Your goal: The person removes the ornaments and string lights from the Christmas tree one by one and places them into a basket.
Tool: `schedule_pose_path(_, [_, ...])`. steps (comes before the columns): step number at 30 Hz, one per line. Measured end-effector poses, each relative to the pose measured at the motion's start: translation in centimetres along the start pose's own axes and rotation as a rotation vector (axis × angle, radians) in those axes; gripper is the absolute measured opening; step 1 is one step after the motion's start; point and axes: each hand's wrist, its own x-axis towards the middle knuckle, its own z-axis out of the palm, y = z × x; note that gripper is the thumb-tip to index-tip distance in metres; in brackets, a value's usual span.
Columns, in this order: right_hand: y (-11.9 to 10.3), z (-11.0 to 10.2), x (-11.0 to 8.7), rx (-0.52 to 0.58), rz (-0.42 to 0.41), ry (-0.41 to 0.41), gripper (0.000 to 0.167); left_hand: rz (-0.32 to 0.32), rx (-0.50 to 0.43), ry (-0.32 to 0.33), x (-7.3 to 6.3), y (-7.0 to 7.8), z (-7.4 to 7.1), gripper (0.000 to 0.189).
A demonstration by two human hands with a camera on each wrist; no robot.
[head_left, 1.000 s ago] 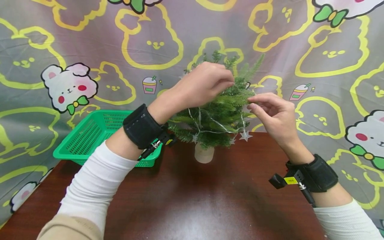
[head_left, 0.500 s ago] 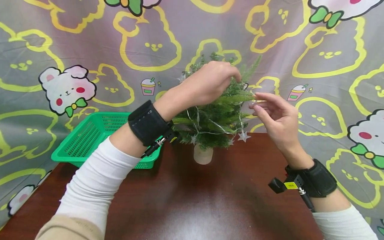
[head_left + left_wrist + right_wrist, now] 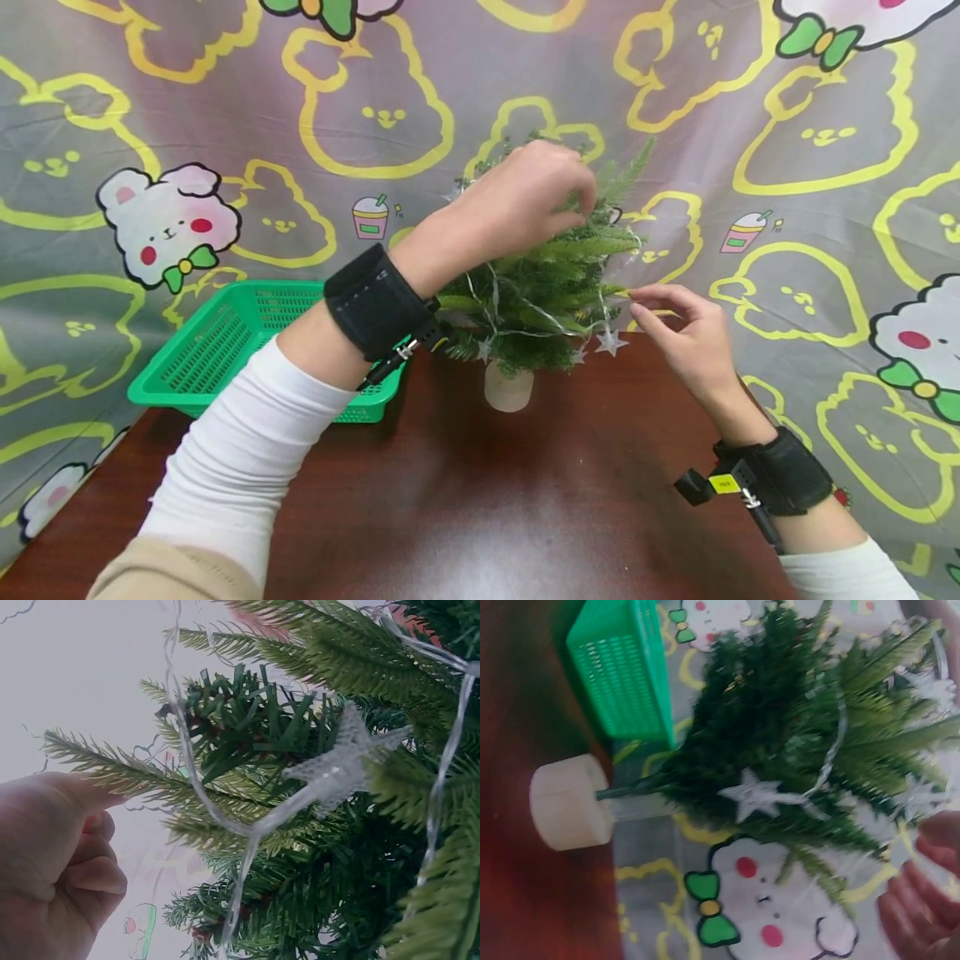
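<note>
A small artificial Christmas tree (image 3: 551, 271) stands on a pale round base (image 3: 509, 388). Clear string lights (image 3: 186, 742) wind through its branches, with a translucent star (image 3: 337, 771) among the needles. Another star (image 3: 611, 342) hangs low on the tree's right side. Across the upper tree reaches my left hand (image 3: 517, 200), its fingers curled at a branch tip (image 3: 109, 766) that it appears to pinch. At the right side my right hand (image 3: 690, 342) holds thumb and index near a branch end, slightly apart; in the right wrist view, no held thing shows between its fingers.
Left of the tree sits a green plastic basket (image 3: 217, 333), partly behind my left forearm. Everything rests on a dark brown table (image 3: 480, 492). Close behind hangs a grey cartoon-print curtain (image 3: 420, 92).
My right hand has moved down from the upper right branch, leaving the light string there on the branch end. My left hand has shifted only slightly rightward over the tree.
</note>
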Motion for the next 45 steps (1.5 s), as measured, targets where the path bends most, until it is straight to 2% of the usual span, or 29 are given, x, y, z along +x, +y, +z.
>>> schedule_pose_path(3, [1.1, 0.6, -0.3, -0.056, 0.052, -0.071, 0.028, -0.002, 0.003, 0.010, 0.0, 0.0, -0.1, 0.011])
schedule_pose_path(7, [2.3, 1.2, -0.6, -0.039, 0.105, -0.145, 0.034, 0.012, -0.028, 0.043, 0.1, 0.1, -0.1, 0.013])
schedule_pose_path(10, [2.8, 1.5, -0.8, -0.024, 0.110, -0.162, 0.034, 0.037, -0.058, 0.065, 0.3, 0.2, 0.1, 0.017])
schedule_pose_path(15, [3.1, 1.7, -1.0, 0.005, 0.067, -0.142, 0.029, 0.026, -0.021, 0.030, 0.9, 0.6, -0.1, 0.026])
schedule_pose_path(20, [2.9, 2.0, -0.9, 0.040, 0.024, -0.116, 0.025, -0.057, 0.062, -0.111, 1.6, 1.7, -0.7, 0.034])
schedule_pose_path(23, [2.8, 2.3, -0.8, 0.071, 0.019, -0.114, 0.026, -0.060, 0.078, -0.167, 2.1, 2.2, -1.0, 0.036])
schedule_pose_path(27, [2.7, 2.5, -0.7, 0.089, 0.026, -0.098, 0.026, -0.015, 0.023, -0.143, 2.7, 2.6, -1.0, 0.037])
schedule_pose_path(31, [2.6, 2.6, -0.9, 0.051, 0.033, -0.076, 0.025, 0.022, -0.033, -0.115, 3.4, 2.9, -1.3, 0.046])
schedule_pose_path(37, [3.2, 2.5, -0.7, 0.007, 0.053, -0.064, 0.025, 0.056, -0.047, -0.116, 4.4, 3.2, -1.9, 0.047])
schedule_pose_path(41, [3.7, 2.5, -0.3, 0.027, 0.074, -0.075, 0.025, 0.047, -0.050, -0.133, 4.5, 3.2, -1.7, 0.045])
schedule_pose_path(45, [4.0, 2.5, 0.2, 0.049, 0.114, -0.081, 0.027, 0.072, -0.043, -0.125, 4.5, 3.3, -1.5, 0.043])
